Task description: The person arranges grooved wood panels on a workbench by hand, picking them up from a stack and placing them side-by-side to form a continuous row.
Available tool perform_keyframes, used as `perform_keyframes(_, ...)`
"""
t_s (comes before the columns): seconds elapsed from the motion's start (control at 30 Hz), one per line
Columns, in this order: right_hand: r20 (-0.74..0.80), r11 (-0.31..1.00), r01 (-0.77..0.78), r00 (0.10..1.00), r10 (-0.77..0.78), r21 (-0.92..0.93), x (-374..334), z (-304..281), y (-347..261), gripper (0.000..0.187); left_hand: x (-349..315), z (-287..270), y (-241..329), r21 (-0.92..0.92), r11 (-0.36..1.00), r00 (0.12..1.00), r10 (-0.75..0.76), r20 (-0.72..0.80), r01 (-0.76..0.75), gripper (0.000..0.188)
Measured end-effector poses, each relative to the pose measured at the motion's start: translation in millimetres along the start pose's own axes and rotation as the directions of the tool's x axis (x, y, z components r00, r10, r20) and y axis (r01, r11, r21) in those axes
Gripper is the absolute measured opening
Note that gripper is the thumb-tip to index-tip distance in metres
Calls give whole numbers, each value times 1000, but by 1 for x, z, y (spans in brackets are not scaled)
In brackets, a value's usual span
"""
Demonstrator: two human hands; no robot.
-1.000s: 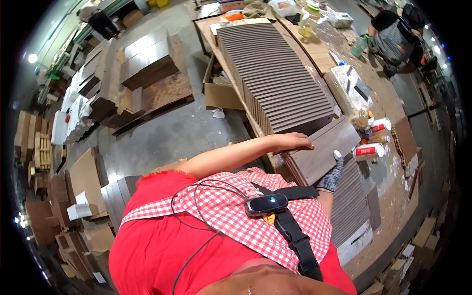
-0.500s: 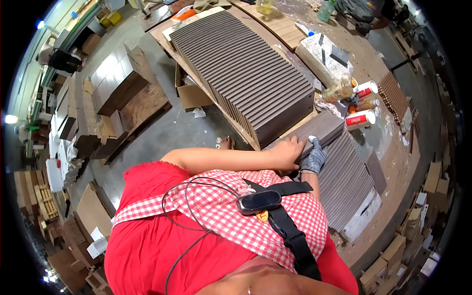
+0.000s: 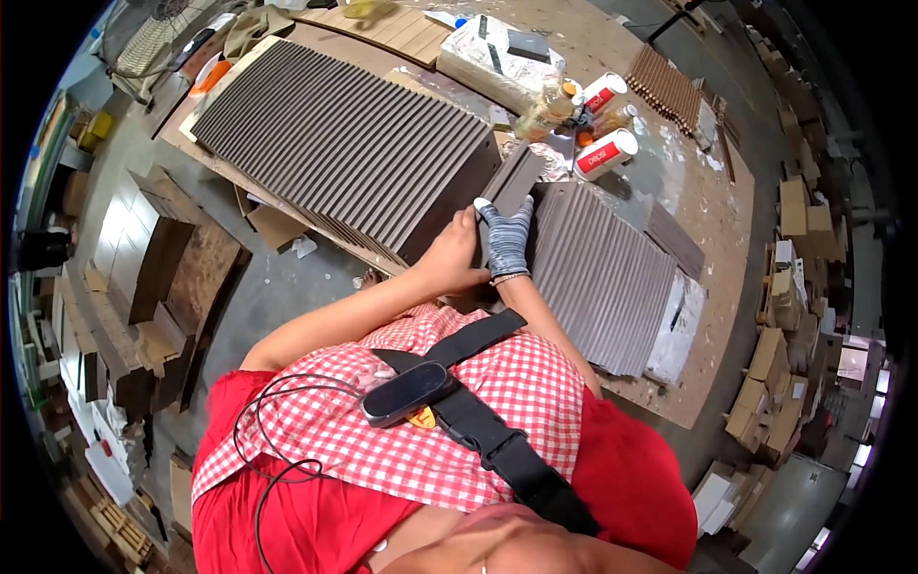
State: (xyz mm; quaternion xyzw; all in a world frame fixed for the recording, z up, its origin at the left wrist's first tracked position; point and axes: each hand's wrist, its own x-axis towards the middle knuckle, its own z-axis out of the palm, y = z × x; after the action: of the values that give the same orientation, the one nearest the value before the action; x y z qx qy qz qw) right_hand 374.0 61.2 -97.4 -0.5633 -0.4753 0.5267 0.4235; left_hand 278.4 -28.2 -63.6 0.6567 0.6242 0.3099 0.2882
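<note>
A brown grooved board (image 3: 517, 178) lies between two stacks, its near end at my hands. My left hand (image 3: 452, 256), bare, is closed along the board's left edge. Beside it my right hand (image 3: 507, 241), in a grey knitted glove with white fingertips, grips the board with thumb and fingers apart around it. Left of the hands stands a long stack of brown ridged boards (image 3: 344, 143). A second, lower stack of grey-brown boards (image 3: 602, 277) spreads out to the right. The hands partly hide the board's near end.
Beyond the board stand red-and-white cups (image 3: 606, 154) and a bottle with an orange cap (image 3: 547, 110). A white wrapped block (image 3: 492, 72) lies behind them. A loose flat board (image 3: 675, 236) and a bundle of thin brown sticks (image 3: 664, 91) rest on the worktable (image 3: 732, 249).
My view has swung right, so the table sits further left in it. Both hands have stayed at the board, which now points more away from me and looks narrower.
</note>
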Motion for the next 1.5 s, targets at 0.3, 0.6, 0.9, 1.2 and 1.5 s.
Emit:
perform_keyframes(0.3,133,919,130,987,-86,-373,11,15,19,103,-5,-24,-13,152,980,987,140,-76,-127,102)
perform_keyframes(0.6,96,905,326,945,-312,-274,68,-1,40,73,-2,-23,-15,592,791,988,139,72,-154,87)
perform_keyframes(0.9,326,483,375,927,-186,-791,128,21,-32,62,-1,-9,2,621,783,996,17,-83,39,89)
perform_keyframes(1.2,285,493,518,834,-472,-699,137,27,-7,49,0,-9,1,667,744,995,21,-95,48,91)
perform_keyframes(1.5,369,617,472,881,-296,-630,157,45,6,46,-7,-12,-11,703,711,999,5,-44,28,81)
